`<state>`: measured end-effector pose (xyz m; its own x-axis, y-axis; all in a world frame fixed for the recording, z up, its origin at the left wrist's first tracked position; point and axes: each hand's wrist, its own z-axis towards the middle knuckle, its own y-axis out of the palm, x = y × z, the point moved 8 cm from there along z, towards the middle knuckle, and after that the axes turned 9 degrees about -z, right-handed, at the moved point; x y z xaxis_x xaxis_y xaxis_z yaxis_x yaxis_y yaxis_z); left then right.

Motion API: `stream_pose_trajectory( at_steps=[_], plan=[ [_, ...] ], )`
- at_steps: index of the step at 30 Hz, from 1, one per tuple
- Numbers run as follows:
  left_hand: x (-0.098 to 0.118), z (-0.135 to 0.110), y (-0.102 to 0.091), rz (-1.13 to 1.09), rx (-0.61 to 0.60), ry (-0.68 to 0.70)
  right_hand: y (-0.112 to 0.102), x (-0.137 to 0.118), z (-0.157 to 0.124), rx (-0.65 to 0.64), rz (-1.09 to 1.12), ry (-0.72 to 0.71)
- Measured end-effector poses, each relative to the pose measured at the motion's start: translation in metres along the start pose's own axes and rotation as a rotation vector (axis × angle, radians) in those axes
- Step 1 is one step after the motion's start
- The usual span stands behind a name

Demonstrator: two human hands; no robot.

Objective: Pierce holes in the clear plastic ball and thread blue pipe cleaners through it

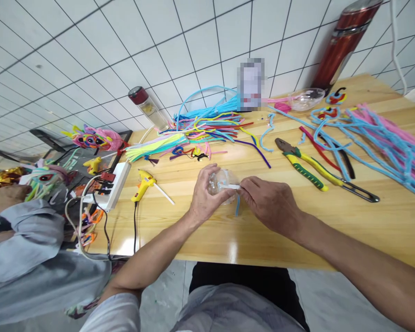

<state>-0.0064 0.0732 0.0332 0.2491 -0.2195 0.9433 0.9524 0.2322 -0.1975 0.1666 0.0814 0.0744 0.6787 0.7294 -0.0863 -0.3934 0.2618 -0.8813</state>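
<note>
A clear plastic ball-like shell [231,177] is gripped between the thumb and fingers of my left hand [207,191], just above the wooden table. My right hand [269,198] pinches the end of a thin white strip [231,186] that lies across the shell. Below the shell hangs a short piece of light blue pipe cleaner [237,206]; whether it is fixed to the shell I cannot tell. Left of my hands a yellow glue gun [145,185] lies with a white glue stick. Green-and-yellow pliers [302,163] rest to the right.
Bundled pipe cleaners [207,122] lie along the wall, with more [394,143] at the right. A power strip [115,186] with cables sits left. A glass bottle [148,108] and red thermos [344,46] stand behind. At far left is a co-worker's sleeve [34,235].
</note>
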Motion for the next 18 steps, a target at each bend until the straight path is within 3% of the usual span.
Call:
stream_pose_trajectory(
  at_steps=[5, 18],
  plan=[
    [-0.0011, -0.0026, 0.0033, -0.047, -0.017, -0.112, -0.005, -0.0049, -0.0009, 0.048, -0.032, -0.009],
    [0.0055, -0.0065, 0.0021, -0.066, 0.068, -0.005, -0.0034, -0.0099, -0.0045, 0.109, -0.067, 0.012]
  ],
)
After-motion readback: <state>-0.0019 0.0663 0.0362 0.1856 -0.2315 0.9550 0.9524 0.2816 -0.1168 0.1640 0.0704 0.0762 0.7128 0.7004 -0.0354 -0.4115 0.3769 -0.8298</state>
